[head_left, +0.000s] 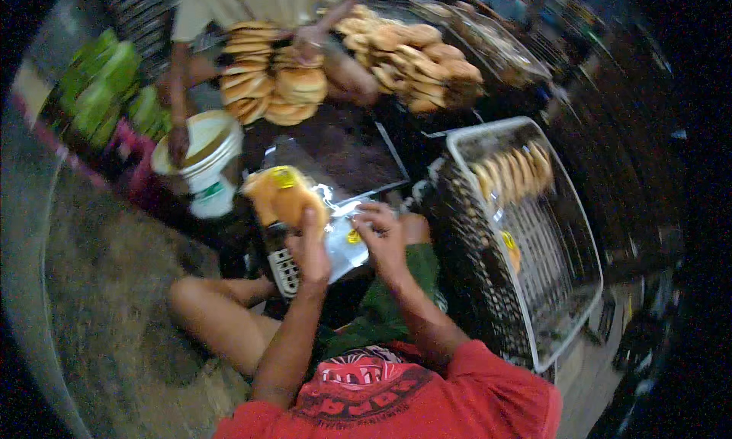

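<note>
In front of me, my left hand [309, 248] is closed on a golden bun [297, 203], its thumb pressed along the side. A yellow label shows on top of the bread, which seems to be in clear plastic. My right hand [383, 241] has its fingers bent and pinched at the edge of a clear plastic bag [347, 256] with a yellow label. This bag lies over my lap, just right of the bun. Blur hides the exact fingertip contact.
Opposite sits another person behind stacked buns [248, 73], one hand in a white bucket [217, 165]. More bread [419, 65] is heaped at the back. A dark tray [335, 161] lies between us. At right, a crate [534, 355] holds a row of buns. Green leaves [99, 81] lie far left.
</note>
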Demonstrator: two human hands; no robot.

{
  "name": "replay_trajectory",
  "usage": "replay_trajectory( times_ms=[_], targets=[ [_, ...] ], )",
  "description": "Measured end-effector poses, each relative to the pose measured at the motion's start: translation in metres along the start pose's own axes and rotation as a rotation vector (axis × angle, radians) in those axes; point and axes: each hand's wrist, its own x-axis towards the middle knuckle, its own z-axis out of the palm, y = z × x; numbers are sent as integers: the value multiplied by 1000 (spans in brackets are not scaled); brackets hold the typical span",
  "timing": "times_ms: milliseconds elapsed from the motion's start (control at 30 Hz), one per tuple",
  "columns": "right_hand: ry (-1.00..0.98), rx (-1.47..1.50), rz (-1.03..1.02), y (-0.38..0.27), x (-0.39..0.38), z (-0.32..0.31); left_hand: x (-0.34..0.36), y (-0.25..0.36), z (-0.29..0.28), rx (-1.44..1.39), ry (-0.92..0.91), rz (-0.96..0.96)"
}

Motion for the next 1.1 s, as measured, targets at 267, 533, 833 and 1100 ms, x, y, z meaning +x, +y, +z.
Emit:
replay_trajectory(
  times_ms=[267,533,833,1100],
  targets=[
    [22,241,338,-46,5,-153,-38,-16,23,962,-1297,17],
    [-83,-96,725,17,-52,-381,89,-37,-82,1753,-736,354],
    [66,-906,346,73,-68,-349,90,-31,-70,1897,-754,412],
    [189,-604,430,54,-60,-322,95,-30,-78,1963,-687,734]
  ],
)
